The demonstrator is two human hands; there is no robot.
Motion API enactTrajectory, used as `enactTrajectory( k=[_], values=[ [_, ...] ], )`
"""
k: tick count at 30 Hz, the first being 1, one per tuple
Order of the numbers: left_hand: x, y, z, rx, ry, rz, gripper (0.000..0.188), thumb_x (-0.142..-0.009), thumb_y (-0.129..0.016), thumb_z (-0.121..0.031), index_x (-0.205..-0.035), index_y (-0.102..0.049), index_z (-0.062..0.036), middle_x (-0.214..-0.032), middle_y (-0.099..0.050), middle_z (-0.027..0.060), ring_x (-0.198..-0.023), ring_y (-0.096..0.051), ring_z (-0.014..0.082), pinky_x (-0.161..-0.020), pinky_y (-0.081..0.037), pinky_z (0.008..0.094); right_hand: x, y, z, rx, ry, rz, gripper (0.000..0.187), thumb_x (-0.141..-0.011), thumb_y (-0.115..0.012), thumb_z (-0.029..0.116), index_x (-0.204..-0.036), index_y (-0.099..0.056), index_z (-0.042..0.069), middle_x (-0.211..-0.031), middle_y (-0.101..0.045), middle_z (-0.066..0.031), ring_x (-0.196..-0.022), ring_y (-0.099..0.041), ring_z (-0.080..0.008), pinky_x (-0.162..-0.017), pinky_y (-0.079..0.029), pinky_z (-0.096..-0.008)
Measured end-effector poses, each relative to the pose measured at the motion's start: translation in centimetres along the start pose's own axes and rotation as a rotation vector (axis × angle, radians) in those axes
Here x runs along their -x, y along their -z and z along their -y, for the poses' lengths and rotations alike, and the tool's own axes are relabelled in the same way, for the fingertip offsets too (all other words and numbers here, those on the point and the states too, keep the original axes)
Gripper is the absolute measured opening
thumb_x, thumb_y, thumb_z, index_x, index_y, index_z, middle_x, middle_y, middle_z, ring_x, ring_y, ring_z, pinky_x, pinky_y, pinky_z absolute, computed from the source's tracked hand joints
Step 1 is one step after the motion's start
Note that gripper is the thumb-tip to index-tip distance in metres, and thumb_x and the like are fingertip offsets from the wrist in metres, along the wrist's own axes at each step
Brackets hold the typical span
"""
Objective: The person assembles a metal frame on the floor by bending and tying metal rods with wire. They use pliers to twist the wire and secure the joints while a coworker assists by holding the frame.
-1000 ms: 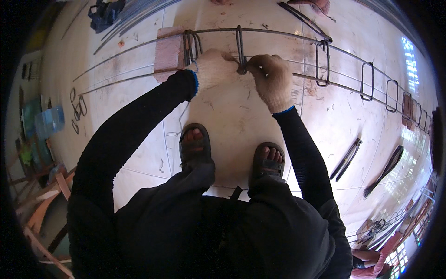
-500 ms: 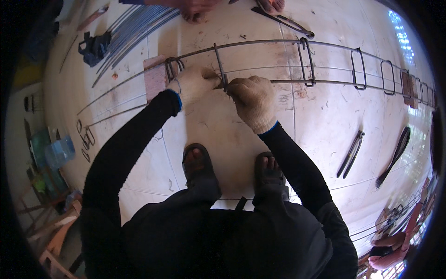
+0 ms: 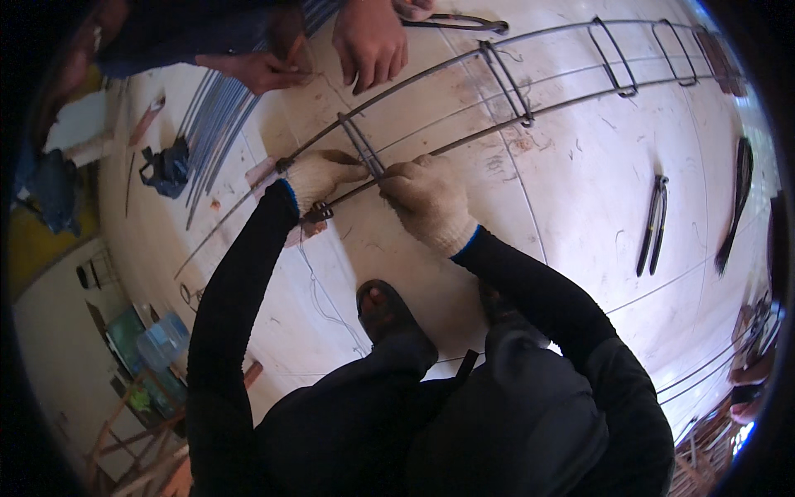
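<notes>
A long cage of steel rebar crosses in front of me, slanting up to the right, with rectangular stirrups set along its bars. My right hand, in a cream knit glove, is closed around the lower corner of one stirrup, where it meets the near bar. On the left side of that stirrup, my gloved left hand has its fingers pressed together, their tips close to the stirrup. What those fingers pinch is hidden. Another stirrup sits by my left wrist.
Across the cage, a co-worker's hands reach in near the far bar. Loose steel rods and a black plastic bag lie at the upper left. Pincers and a bundle of tie wire rest on the right floor.
My view has turned, so the cage now slants. The co-worker's hands have come closer to the far bar. Both my hands stay at the same stirrup.
</notes>
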State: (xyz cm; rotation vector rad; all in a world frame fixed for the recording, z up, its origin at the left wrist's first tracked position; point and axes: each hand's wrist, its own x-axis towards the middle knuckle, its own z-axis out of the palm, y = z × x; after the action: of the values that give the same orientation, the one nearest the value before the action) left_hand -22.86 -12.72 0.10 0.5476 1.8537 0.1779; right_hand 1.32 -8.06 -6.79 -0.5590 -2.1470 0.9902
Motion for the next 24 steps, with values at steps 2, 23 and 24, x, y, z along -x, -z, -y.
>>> enactTrajectory(
  k=[2,23,24],
  values=[
    [-2.2,1.7,1.9,0.008,0.067,0.117,0.047,-0.099,-0.084,-0.043,-0.131,-0.076,-0.0097,-0.073,-0.064,-0.0005,-0.053,-0.051,0.0111,-0.046,-0.043,0.0351,0.2,-0.3,0.6,-0.002,-0.014,0.016,0.024,-0.078,-0.084,0.007,-0.100,-0.079,0.012,-0.109,-0.078,-0.0062,-0.094,-0.072,-0.0329,-0.082,-0.057,-0.0477],
    [-7.4,2.1,3.6,0.239,0.341,0.307,0.023,-0.111,-0.071,-0.031,-0.132,-0.069,-0.0214,-0.082,-0.058,-0.0067,-0.061,-0.046,0.0097,-0.055,-0.048,0.0320,3.0,-5.0,5.4,-1.253,-1.236,0.002,0.050,-0.114,-0.060,0.018,-0.159,-0.054,-0.001,-0.117,-0.076,-0.0103,-0.084,-0.063,-0.0132,-0.078,-0.055,-0.0282],
    [-7.9,2.5,4.1,0.265,0.357,0.322,0.025,-0.110,-0.071,-0.030,-0.134,-0.069,-0.0217,-0.084,-0.059,-0.0060,-0.063,-0.048,0.0110,-0.057,-0.049,0.0323,2.8,-5.6,5.4,-1.304,-1.258,-0.033,0.048,-0.113,-0.060,0.018,-0.157,-0.056,-0.002,-0.115,-0.075,-0.0101,-0.083,-0.063,-0.0131,-0.076,-0.054,-0.0283]
  ],
)
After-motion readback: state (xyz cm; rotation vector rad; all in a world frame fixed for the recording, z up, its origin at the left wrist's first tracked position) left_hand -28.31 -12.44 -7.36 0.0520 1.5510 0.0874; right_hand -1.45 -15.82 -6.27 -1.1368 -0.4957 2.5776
